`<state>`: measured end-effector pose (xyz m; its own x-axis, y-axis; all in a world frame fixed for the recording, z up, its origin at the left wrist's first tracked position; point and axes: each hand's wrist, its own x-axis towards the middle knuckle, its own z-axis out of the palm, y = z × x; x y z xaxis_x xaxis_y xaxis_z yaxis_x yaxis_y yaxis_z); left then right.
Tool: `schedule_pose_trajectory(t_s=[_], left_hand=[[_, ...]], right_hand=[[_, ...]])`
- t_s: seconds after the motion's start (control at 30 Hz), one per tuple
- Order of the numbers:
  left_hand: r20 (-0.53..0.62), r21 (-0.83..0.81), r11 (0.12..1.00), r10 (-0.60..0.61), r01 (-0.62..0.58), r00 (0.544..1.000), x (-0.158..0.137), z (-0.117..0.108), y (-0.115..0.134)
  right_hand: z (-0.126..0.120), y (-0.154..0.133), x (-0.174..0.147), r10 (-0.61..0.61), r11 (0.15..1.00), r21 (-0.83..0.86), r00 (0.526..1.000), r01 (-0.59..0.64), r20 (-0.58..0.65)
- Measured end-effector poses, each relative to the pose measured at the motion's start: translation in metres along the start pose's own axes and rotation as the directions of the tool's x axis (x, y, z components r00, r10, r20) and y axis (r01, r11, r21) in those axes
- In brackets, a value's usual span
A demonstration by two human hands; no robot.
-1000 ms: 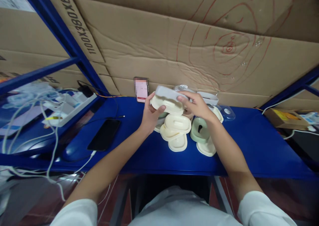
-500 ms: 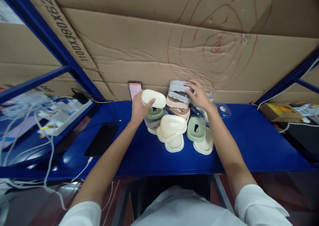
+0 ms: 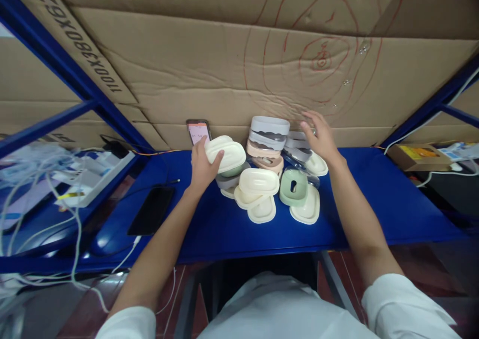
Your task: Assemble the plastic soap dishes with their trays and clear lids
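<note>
My left hand [image 3: 204, 165] has its thumb over a cream oval tray-like piece [image 3: 229, 157], gripping it above a green and a grey piece at the left of the pile. A second cream rim shows behind the held one. My right hand [image 3: 320, 136] hovers with fingers stretched, holding nothing, beside grey pieces [image 3: 298, 140] and a cream piece [image 3: 317, 165]. Between the hands stands a stack of grey containers [image 3: 270, 125] on peach ones [image 3: 265, 155]. In front lie overlapping cream trays [image 3: 259, 181] and a green container [image 3: 293, 187] with an oval hole.
A lit phone [image 3: 198, 130] leans at the cardboard wall [image 3: 179, 70]. On the blue shelf [image 3: 224, 237] to the left lies a dark phone [image 3: 151, 210] with a cable. A power strip [image 3: 101, 182] and tangled cables are farther left; a cardboard box [image 3: 415, 157] sits right.
My right hand has moved right, off the grey stack. The held cream piece has tilted, and a second cream rim shows behind it. A cream piece now shows below my right hand.
</note>
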<state>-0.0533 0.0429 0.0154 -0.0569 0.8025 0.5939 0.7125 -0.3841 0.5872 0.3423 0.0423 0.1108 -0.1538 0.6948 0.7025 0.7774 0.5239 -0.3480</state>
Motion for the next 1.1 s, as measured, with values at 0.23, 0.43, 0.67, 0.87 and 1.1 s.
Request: schedule_pose_trajectory(t_s=[0.23, 0.43, 0.67, 0.87, 1.1], left_hand=[[0.050, 0.199, 0.979, -0.051, 0.040, 0.997, -0.010, 0.000, 0.018], [0.130, 0.294, 0.951, 0.057, -0.093, 0.990, -0.041, -0.015, 0.036], [0.217, 0.296, 0.924, 0.181, -0.242, 0.959, -0.098, -0.042, 0.029], [0.128, 0.341, 0.911, 0.200, -0.233, 0.971, -0.117, -0.048, 0.017], [0.078, 0.318, 0.943, 0.073, -0.094, 0.994, -0.171, -0.086, 0.015]], right_hand=[[-0.021, -0.046, -0.144, -0.047, 0.988, -0.130, 0.957, 0.088, 0.287], [-0.004, -0.076, -0.222, -0.047, 0.984, -0.150, 0.950, 0.097, 0.307], [-0.007, -0.077, -0.224, -0.095, 0.994, 0.058, 0.987, 0.088, 0.128], [-0.037, -0.093, -0.236, -0.110, 0.990, 0.091, 0.992, 0.104, 0.069], [-0.062, -0.070, -0.295, 0.099, 0.995, -0.018, 0.995, -0.099, 0.012]])
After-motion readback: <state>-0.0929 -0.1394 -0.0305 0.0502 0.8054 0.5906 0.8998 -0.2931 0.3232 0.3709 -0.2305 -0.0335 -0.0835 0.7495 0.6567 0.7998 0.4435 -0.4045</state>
